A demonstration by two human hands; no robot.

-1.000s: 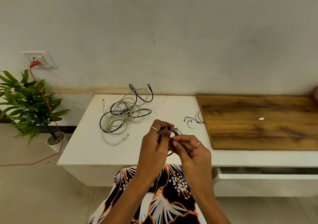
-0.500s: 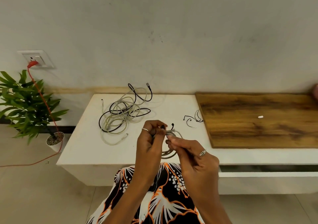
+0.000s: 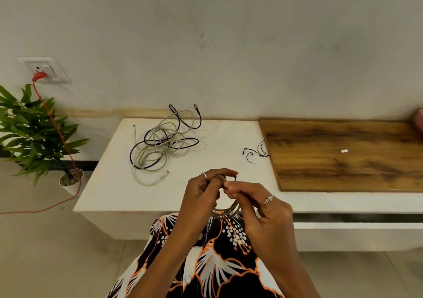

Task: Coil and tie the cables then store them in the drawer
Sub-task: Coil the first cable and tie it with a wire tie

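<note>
At the lower centre of the frame, a coiled grey cable (image 3: pixel 226 210) is pinched by the left hand (image 3: pixel 201 192) and the right hand (image 3: pixel 258 203), fingers curled. A tangle of cables (image 3: pixel 160 144) is seen left of centre on the white table (image 3: pixel 109 183).

bare white top (image 3: pixel 219 160) between cable tangle (image 3: pixel 160 144) and wooden board (image 3: pixel 343 155).

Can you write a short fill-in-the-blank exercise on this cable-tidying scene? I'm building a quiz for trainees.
1. Both hands, left and right, hold a small coiled ____ cable.
2. The tangled pile of cables lies on the ____ tabletop.
3. The red cord plugs into the wall ____.
4. The drawer under the wooden board is slightly ____.

Missing words: grey; white; socket; open
</note>
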